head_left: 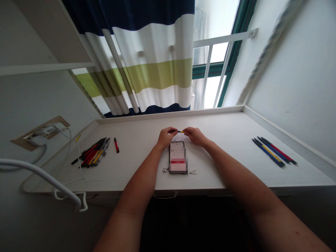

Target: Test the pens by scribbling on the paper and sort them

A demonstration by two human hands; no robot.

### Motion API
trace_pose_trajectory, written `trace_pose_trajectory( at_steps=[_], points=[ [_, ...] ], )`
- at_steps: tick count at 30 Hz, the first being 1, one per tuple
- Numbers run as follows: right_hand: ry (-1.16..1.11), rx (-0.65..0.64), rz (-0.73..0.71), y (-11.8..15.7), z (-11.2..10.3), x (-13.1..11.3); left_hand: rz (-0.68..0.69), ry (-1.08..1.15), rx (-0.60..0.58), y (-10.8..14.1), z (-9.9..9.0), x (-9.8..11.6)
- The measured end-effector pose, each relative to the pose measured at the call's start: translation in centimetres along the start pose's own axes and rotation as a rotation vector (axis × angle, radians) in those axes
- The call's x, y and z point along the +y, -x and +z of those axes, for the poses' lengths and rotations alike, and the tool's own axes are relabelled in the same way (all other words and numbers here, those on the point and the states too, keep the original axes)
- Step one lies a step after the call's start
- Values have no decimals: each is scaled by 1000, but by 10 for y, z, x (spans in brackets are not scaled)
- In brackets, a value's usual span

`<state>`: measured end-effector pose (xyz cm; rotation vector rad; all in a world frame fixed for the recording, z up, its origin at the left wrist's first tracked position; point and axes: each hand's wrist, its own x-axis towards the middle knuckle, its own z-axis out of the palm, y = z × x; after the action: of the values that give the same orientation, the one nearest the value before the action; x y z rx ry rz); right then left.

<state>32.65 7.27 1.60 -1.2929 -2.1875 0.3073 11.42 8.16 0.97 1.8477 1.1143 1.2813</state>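
The left hand (166, 137) and right hand (195, 136) hide most of the pen (180, 131); the smartphone's screen (177, 159) is pixelated, and marks on the paper (178, 138) behind it are too small to read.

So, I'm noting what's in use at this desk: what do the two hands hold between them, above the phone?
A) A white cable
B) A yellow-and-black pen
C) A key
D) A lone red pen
B: the yellow-and-black pen is pinched between the left hand and the right hand, just above the phone.
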Motion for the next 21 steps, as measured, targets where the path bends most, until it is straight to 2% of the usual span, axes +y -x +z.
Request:
trace_pose_trajectory(
  at_steps=[3,8,14,21],
  points=[
    [-20,-35,20,2,1,-3,-33,70,1,-1,2,-3],
    [-124,25,46,3,0,-4,-74,193,7,-2,5,-7],
    [-18,-11,15,2,-2,-1,-99,205,-8,-2,5,-7],
    [-90,10,45,2,0,-2,-133,214,5,-1,4,-6]
  ],
)
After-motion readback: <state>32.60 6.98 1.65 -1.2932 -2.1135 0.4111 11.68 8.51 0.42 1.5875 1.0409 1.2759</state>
